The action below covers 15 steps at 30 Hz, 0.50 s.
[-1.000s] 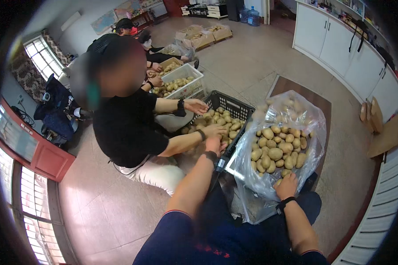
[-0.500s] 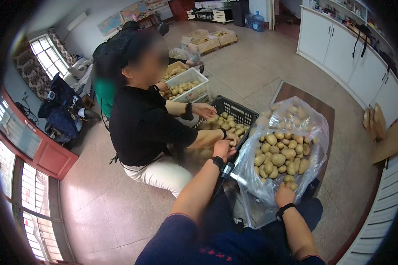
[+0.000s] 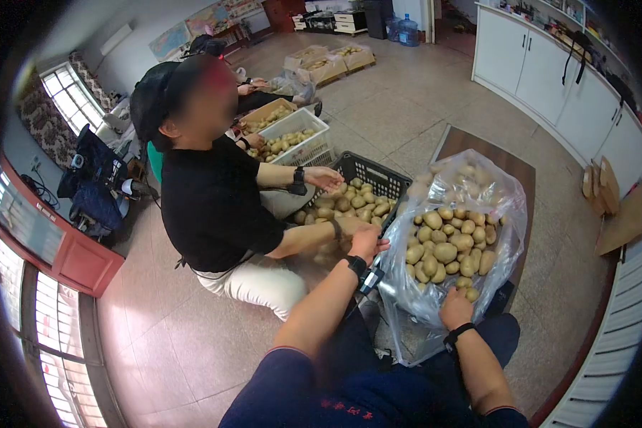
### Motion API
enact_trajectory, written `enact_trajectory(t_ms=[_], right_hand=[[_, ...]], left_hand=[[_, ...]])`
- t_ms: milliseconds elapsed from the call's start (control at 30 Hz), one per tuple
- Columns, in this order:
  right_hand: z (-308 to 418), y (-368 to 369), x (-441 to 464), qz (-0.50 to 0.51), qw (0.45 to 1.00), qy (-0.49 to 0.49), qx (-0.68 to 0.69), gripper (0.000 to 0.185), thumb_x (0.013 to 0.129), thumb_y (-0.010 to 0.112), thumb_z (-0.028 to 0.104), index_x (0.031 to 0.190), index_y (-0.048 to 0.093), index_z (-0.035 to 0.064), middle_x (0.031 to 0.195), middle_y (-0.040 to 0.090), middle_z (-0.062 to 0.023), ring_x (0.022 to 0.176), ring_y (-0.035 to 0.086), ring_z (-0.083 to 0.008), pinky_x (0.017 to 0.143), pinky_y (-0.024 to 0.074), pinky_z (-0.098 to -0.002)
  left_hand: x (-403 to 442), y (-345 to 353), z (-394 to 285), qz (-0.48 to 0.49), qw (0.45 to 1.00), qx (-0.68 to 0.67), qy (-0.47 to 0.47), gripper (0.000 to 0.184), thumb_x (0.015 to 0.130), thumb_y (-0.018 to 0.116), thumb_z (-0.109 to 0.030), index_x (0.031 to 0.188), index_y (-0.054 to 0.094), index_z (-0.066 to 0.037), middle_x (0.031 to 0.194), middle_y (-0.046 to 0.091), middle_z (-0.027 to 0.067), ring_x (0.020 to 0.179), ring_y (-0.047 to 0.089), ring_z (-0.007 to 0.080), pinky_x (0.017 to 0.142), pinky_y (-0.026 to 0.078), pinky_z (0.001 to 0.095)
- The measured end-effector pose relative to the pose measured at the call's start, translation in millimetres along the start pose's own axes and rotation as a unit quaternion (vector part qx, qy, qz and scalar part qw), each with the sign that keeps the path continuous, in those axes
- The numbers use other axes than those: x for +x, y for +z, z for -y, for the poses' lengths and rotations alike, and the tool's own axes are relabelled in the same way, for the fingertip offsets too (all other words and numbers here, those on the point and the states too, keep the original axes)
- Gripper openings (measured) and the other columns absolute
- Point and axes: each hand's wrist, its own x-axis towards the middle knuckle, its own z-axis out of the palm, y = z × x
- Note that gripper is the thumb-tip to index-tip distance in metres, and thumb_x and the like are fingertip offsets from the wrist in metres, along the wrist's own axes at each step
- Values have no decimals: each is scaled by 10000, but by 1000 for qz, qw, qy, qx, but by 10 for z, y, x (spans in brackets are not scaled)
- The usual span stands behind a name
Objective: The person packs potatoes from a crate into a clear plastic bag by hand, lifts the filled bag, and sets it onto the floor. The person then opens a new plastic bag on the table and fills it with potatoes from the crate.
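A clear plastic bag [image 3: 508, 250] full of potatoes [image 3: 446, 252] stands before me. My left hand [image 3: 367, 244] is at the bag's left edge, beside the black crate [image 3: 399, 184]. Its fingers are closed and point toward the plastic; what they hold, if anything, is unclear. At the bag's near side, my right hand [image 3: 456, 309] has its fingers curled inward, right beside a potato [image 3: 471, 294]. The hand itself hides whatever it grips. More potatoes [image 3: 364, 202] lie in the crate, where a co-worker's forearm [image 3: 310, 240] reaches close to my left hand.
A co-worker in a black shirt [image 3: 210, 196] kneels at the left. Behind the crate stands a white crate [image 3: 314, 150] of potatoes, with a cardboard box farther back. White cabinets [image 3: 542, 71] line the right side. A brown board [image 3: 517, 167] lies beneath the bag.
My left hand has drawn back slightly from over the crate toward the bag's edge. The co-worker has leaned back to the left, head turned. My right hand has stayed nearly in place.
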Motion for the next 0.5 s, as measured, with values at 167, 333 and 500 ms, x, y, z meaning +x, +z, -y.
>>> enact_trajectory(t_ms=[167, 333, 500], right_hand=[[74, -238, -102, -98, 990, -11, 101, 459, 702, 689, 220, 1094, 526, 46, 1080, 578, -255, 925, 620, -406, 760, 515, -467], [17, -10, 249, -40, 922, -20, 385, 560, 735, 650, 170, 1258, 483, 57, 1047, 603, -203, 876, 624, -292, 768, 495, -386], [475, -553, 121, 9, 850, -89, 519, 593, 771, 655, 151, 1295, 436, -22, 1222, 535, -220, 1128, 539, -316, 953, 428, -364]], left_hand=[[-202, 218, 80, 71, 996, 57, -8, 204, 901, 535, -162, 1056, 518, -31, 950, 548, 79, 751, 622, 237, 616, 571, 348], [-434, 417, 225, 171, 976, 109, -77, 281, 918, 556, -255, 1061, 519, -16, 935, 583, 82, 663, 637, 186, 559, 562, 321], [-676, 563, 148, 250, 941, 193, -125, 424, 902, 565, -396, 1134, 507, -46, 899, 589, 78, 610, 622, 169, 496, 542, 300]])
